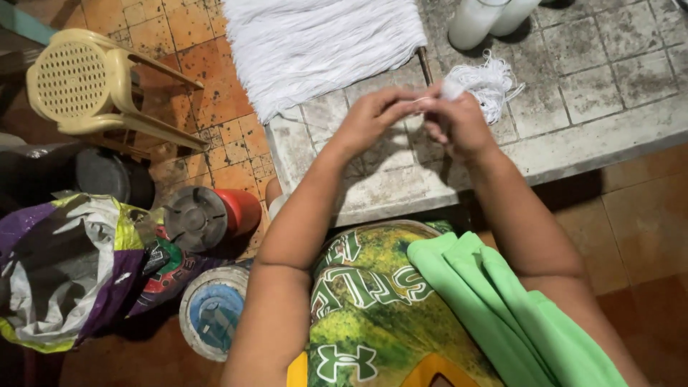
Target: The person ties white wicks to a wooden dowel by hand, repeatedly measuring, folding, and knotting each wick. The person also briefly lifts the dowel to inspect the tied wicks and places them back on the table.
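A: State the arm positions.
B: Both bare forearms rise from the lower frame and converge at upper centre.
A: Hand state?
B: Left hand (pixel 369 118) and right hand (pixel 459 122) meet, fingertips pinched together, wrists slightly bent.

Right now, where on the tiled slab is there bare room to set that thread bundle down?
Free: the slab right of the loose thread bundle, below the two white bottles, and the strip along its near edge. Crowded: the far left under the spread white yarn, and the middle, where the left hand and right hand pinch thread.
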